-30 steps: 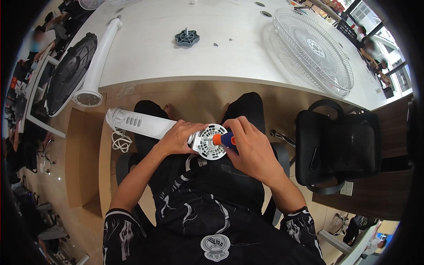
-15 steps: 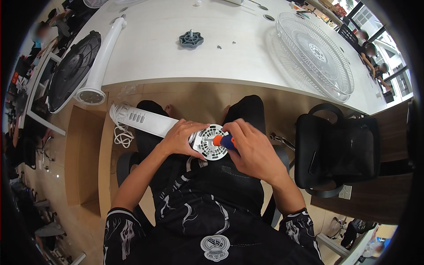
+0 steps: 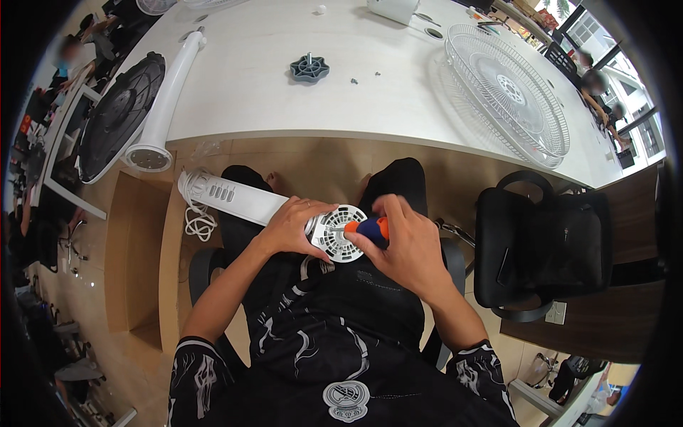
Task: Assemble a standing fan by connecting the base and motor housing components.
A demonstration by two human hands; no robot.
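Note:
A white fan body [image 3: 238, 199] lies across my lap, its round vented motor end [image 3: 339, 233] facing up. My left hand [image 3: 294, 226] grips the body just behind that vented end. My right hand [image 3: 405, 243] is closed on a screwdriver with an orange and blue handle [image 3: 370, 228], its tip against the vented end. The fan's coiled white cord [image 3: 198, 222] hangs off the left side of my lap.
A white table [image 3: 249, 92] in front carries a clear fan grille [image 3: 506, 91], a dark blue knob [image 3: 309, 68], a white tube [image 3: 165, 107] and small screws. A black fan grille [image 3: 117, 114] leans at left. A black chair [image 3: 544, 245] stands at right. People sit far off.
The view has shifted slightly, so the table and knob sit lower in the picture. Both hands stay on the fan's vented end with the screwdriver.

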